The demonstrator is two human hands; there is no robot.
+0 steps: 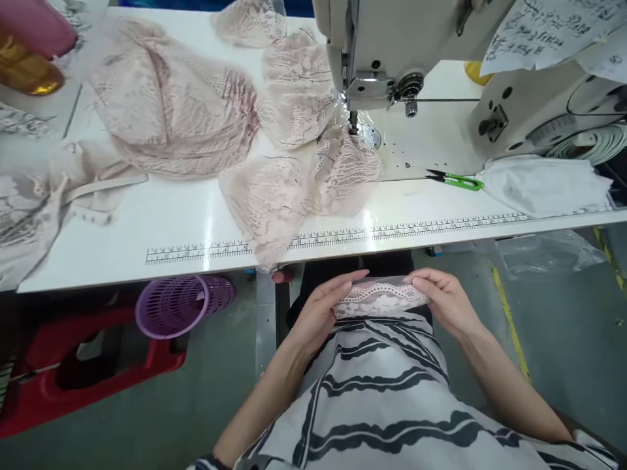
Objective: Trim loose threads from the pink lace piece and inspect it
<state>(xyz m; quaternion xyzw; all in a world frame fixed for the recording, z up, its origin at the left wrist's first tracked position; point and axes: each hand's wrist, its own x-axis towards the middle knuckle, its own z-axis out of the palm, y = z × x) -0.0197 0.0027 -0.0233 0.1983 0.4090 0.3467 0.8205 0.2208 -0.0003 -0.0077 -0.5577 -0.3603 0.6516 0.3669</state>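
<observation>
A small strip of pale lace is stretched over my lap, below the table's front edge. My left hand pinches its left end between thumb and fingers. At the other end, my right hand grips the lace with thumb and forefinger. On the table above lie joined pink lace pieces, one of which reaches under the presser foot of the sewing machine.
Green thread snips lie beside a white cloth at the right. A large lace pile covers the table's left part. A ruler strip runs along the front edge. Below stand a purple basket and a red stool.
</observation>
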